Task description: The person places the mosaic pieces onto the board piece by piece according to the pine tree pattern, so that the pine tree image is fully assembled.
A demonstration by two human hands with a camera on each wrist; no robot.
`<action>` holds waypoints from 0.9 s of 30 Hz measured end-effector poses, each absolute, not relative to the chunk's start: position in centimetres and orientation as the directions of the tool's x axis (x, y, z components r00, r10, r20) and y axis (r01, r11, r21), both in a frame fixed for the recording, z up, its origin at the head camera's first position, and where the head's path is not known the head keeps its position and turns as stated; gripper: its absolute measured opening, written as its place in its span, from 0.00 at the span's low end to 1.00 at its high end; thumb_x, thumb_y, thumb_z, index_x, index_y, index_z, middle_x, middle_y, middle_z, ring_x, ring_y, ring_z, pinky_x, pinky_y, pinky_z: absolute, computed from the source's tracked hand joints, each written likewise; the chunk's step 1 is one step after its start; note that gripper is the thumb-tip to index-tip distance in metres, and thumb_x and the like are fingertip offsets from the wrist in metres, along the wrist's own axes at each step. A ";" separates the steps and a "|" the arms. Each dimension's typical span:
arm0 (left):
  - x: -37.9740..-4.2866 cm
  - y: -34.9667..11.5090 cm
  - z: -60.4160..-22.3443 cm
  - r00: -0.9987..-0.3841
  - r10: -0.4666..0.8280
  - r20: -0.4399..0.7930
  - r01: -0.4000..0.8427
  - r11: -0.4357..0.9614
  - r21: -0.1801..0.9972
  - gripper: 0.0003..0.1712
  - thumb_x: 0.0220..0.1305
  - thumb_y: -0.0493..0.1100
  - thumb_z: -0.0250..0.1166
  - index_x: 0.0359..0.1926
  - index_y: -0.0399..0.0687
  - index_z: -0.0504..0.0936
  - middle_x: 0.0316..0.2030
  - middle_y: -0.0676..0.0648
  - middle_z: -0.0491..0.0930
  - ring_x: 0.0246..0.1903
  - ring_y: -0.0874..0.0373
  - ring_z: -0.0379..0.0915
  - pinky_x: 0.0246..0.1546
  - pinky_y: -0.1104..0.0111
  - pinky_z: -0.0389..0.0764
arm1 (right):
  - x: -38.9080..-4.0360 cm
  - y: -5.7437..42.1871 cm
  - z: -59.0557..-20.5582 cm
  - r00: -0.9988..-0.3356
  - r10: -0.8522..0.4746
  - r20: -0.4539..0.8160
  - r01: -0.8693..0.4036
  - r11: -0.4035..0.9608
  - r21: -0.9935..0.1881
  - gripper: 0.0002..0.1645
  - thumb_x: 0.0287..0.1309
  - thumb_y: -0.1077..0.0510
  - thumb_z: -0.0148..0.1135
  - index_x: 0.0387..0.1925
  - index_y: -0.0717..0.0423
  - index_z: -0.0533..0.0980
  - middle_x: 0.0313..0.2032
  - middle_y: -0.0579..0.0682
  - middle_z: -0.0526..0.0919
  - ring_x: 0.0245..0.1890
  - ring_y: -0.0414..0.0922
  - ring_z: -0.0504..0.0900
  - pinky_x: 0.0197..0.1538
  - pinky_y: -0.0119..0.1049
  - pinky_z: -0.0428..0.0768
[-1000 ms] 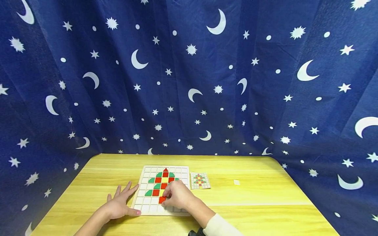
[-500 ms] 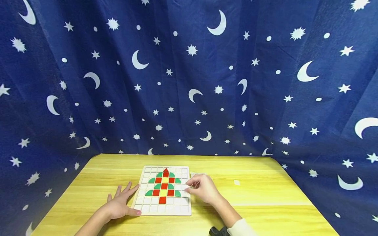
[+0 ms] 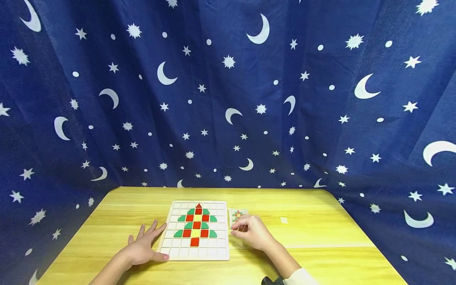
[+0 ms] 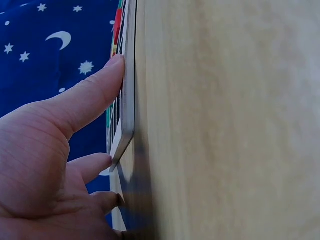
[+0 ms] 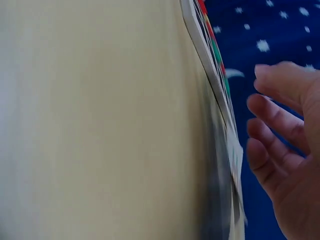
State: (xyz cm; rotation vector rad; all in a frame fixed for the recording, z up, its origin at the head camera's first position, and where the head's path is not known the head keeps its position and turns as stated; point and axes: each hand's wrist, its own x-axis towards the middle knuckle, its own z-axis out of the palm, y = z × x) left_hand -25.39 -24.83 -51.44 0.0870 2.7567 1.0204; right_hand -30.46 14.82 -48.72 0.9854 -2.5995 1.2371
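A white gridded board (image 3: 212, 252) lies on the table, bearing red, green and yellow tiles (image 3: 196, 225) arranged like a tree with a red triangle on top. Spread at the board's left side is my left hand (image 3: 142, 249); its thumb rests on the near left corner, and the other fingers reach along the edge. My right hand (image 3: 254, 233) hovers off the board's right edge with fingers loosely bent. The right wrist view shows a gap between thumb and fingers, nothing in them. Partly behind that hand is a small pattern card (image 3: 236, 213) with the same tree design.
A small pale square piece (image 3: 284, 220) sits farther right on the wooden table (image 3: 320, 261). Behind the table hangs a dark blue curtain (image 3: 213, 99) with white moons and stars. A black device (image 3: 272, 281) shows at my right wrist.
My right hand has left the lower part of the tree, where its fingers were at the red tile, and moved right to beside the card. The left hand stays in place.
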 end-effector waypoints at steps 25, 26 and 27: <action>-25.4 -24.8 -51.5 -0.979 0.122 -0.164 -0.017 0.749 0.663 0.74 0.28 0.70 0.82 0.78 0.51 0.63 0.80 0.29 0.43 0.76 0.20 0.22 0.62 0.21 0.22 | -32.9 25.6 -48.3 -0.891 -0.290 0.350 -0.451 0.655 -0.606 0.10 0.51 0.60 0.79 0.37 0.57 0.88 0.40 0.51 0.89 0.41 0.50 0.84 0.42 0.36 0.84; -25.4 -24.8 -51.6 -0.980 0.122 -0.160 -0.015 0.747 0.664 0.74 0.28 0.70 0.83 0.78 0.50 0.63 0.80 0.29 0.44 0.75 0.20 0.22 0.62 0.21 0.22 | -33.0 26.3 -48.3 -0.893 -0.279 0.353 -0.445 0.662 -0.603 0.11 0.50 0.60 0.80 0.37 0.57 0.88 0.41 0.51 0.89 0.42 0.51 0.85 0.44 0.36 0.84; -25.4 -24.9 -51.7 -0.980 0.121 -0.155 -0.013 0.746 0.666 0.74 0.28 0.70 0.83 0.77 0.50 0.63 0.80 0.29 0.44 0.75 0.19 0.23 0.61 0.21 0.23 | -33.0 27.0 -48.3 -0.894 -0.277 0.353 -0.444 0.665 -0.601 0.12 0.49 0.60 0.80 0.37 0.57 0.88 0.41 0.52 0.88 0.42 0.51 0.85 0.44 0.37 0.84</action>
